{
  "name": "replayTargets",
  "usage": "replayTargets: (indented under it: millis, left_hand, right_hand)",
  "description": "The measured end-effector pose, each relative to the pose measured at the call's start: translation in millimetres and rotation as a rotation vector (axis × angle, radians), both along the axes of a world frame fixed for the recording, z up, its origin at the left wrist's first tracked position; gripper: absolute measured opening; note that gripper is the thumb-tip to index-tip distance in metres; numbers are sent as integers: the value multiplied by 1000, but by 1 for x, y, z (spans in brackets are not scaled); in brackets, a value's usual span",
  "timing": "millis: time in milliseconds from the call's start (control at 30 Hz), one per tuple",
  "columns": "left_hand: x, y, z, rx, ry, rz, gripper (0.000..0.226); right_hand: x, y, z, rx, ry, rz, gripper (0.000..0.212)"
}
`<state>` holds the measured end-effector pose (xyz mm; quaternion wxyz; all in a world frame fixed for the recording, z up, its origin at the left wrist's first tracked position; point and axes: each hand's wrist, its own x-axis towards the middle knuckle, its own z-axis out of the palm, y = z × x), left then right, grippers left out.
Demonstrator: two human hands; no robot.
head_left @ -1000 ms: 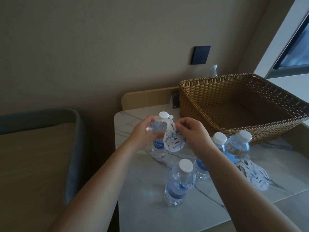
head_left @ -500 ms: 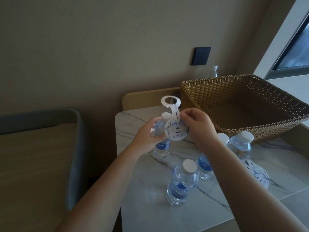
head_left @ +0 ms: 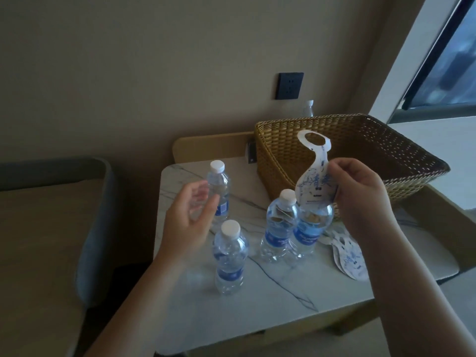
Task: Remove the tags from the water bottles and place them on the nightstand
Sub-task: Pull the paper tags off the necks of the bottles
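Right hand (head_left: 360, 199) pinches tag (head_left: 314, 176) by one edge, held upright in air above two bottles (head_left: 291, 225) standing side by side – loop end up, in front of wicker basket (head_left: 283, 155). Left hand (head_left: 190, 220) released, fingers spread, just beside far-left bottle (head_left: 219, 191), not gripping. Removed tags (head_left: 347, 256) lie flat on marble tabletop (head_left: 270, 292) – right of bottles

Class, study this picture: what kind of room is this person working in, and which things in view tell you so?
Probably a hotel bedroom. A padded bed edge sits beside a marble-topped nightstand, and several small water bottles stand there with paper neck tags, one tag held in the right hand.
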<state>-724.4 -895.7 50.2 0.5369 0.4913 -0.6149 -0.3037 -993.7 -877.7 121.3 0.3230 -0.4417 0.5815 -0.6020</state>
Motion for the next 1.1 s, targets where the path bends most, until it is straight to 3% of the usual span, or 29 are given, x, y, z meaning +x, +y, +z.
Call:
replayTargets:
  millis: [133, 333, 633, 833, 1100]
  left_hand:
    - [-29, 41, -14, 52, 36, 77, 36]
    - [-60, 64, -44, 118, -77, 249, 59]
    - [-58, 59, -55, 187, -101, 331, 58]
    - [-58, 58, -60, 183, -93, 366, 54]
    - [-58, 57, -63, 180, -66, 367, 56]
  right_hand:
    - [-49, 17, -32, 58, -47, 37, 12]
    - [-129, 39, -98, 161, -184, 142, 12]
    - [-168, 18, -179, 441, 118, 4, 9]
    - [-158, -3, -198, 493, 344, -59, 6]
    - [-147, -6, -201, 511, 557, -151, 18]
